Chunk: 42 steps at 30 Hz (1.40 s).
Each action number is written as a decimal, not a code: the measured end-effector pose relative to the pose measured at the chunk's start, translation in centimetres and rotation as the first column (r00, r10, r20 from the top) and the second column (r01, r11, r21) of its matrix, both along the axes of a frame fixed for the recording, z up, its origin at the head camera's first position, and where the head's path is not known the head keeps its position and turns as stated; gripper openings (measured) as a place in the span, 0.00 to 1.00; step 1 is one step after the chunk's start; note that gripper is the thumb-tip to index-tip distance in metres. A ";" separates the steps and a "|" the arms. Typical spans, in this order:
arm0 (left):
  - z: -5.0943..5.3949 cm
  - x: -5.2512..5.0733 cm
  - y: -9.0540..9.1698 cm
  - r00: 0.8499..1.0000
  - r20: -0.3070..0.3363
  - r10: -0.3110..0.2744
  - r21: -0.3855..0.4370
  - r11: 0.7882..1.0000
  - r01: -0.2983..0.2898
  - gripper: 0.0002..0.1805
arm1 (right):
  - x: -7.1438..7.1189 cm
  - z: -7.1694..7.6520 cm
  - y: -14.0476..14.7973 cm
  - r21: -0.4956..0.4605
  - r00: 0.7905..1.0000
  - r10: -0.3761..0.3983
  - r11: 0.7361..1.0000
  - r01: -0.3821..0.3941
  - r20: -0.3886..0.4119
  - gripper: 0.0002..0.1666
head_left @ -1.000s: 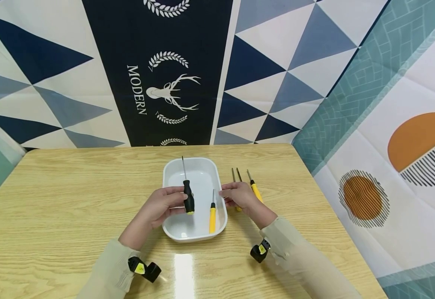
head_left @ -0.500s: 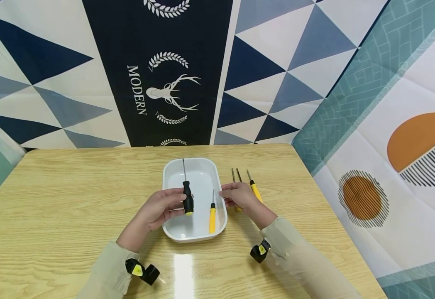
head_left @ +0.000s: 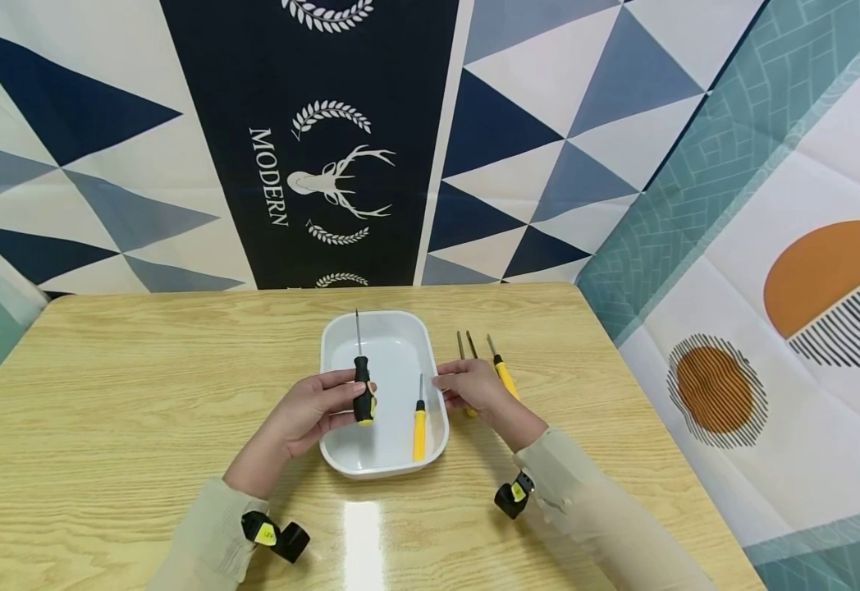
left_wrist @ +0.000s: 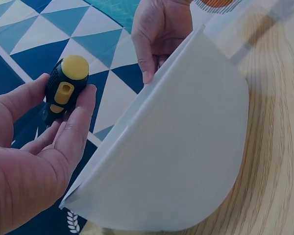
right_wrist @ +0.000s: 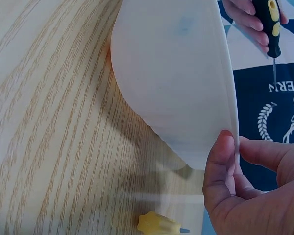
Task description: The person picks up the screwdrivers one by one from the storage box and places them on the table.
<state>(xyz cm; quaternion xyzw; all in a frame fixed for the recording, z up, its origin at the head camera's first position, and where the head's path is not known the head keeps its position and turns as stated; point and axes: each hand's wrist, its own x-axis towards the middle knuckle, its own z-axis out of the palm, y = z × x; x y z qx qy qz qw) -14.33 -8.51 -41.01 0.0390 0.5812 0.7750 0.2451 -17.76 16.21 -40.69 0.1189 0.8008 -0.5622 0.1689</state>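
Observation:
My left hand [head_left: 313, 410] pinches a black-and-yellow screwdriver [head_left: 363, 402] by its handle, above the left part of a white tray [head_left: 330, 460]. Its thin metal shaft points toward the back of the table. In the left wrist view the yellow end cap of the screwdriver [left_wrist: 74, 67] faces the camera, between thumb and fingers. My right hand [head_left: 478, 387] pinches the tray's right rim; the right wrist view shows thumb and fingers on either side of the rim [right_wrist: 230, 88]. Inside the tray, on the right, lies a yellow-handled screwdriver [head_left: 419, 431] with a black collar.
To the right of the tray, several more screwdrivers lie on the wooden table [head_left: 142, 394]. One has a yellow handle [head_left: 505, 377]; the others are partly hidden behind my right hand. A patterned cloth [head_left: 349, 205] hangs behind the table's back edge.
The black-and-yellow screwdriver and my left hand have shifted slightly left, and the handle has turned a little, showing more yellow. My right hand keeps its place on the tray rim.

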 end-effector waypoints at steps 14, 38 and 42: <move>0.5 0.5 -2.5 0.998 -0.060 0.002 -0.136 0.991 -0.010 0.33 | 0.0 0.1 0.0 0.004 1.000 -0.004 1.000 0.004 0.005 0.16; -0.5 0.9 -7.0 0.995 -0.071 0.071 -0.274 0.958 -0.087 0.37 | 0.0 0.1 0.0 0.020 1.000 -0.005 1.000 0.004 0.010 0.16; -0.9 1.0 -8.0 0.994 -0.064 0.087 -0.310 0.945 -0.103 0.37 | 0.0 0.1 0.0 0.017 1.000 -0.002 1.000 0.002 0.008 0.16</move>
